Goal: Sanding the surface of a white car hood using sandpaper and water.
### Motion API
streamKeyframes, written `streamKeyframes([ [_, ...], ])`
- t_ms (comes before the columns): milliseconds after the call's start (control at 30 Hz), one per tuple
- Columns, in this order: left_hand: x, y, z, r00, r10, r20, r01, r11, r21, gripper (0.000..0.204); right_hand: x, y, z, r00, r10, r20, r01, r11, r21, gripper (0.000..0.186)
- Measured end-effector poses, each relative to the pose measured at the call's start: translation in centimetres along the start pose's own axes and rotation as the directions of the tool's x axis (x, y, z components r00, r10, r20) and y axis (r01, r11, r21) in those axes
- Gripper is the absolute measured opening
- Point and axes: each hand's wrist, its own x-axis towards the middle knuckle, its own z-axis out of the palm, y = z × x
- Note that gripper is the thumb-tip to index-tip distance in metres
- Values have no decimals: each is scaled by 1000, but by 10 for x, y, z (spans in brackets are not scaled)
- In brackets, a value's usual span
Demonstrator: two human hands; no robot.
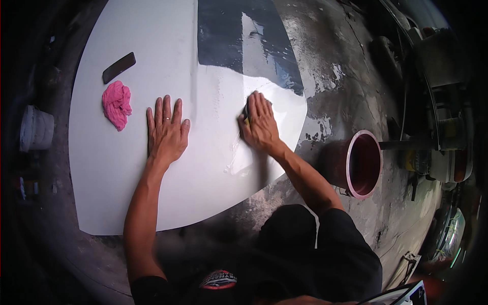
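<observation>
A large white panel (137, 193), shaped like a car hood, lies in front of me. My left hand (167, 133) rests flat on it, fingers outstretched, holding nothing. Farther right, my right hand (261, 124) presses down with its fingers together over a small dark pad (246, 110) with a yellowish patch. Most of that pad is hidden beneath the hand, so its exact kind is unclear. Wet streaks show on the panel around my right hand. Left of my left hand lies a crumpled pink cloth (117, 104), with a dark oblong block (119, 68) just beyond it.
A reddish-brown bucket (351, 165) stands on the wet, stained floor (325, 66), right of the panel. At the far left is a white tub (36, 129). A dark reflection covers the panel's far right part. Assorted objects line the right side.
</observation>
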Motion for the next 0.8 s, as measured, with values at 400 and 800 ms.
streamKeyframes([
  [400, -2, -2, 0, 1000, 3, -13, -3, 1000, -29, 59, 24, -18, 10, 972, -218, 88, 220, 975, -11, 71],
  [800, 8, -24, -9, 998, -50, -43, 49, 998, -45, 59, 32, -63, -2, 925, -340, 166, 337, 940, 47, 74],
])
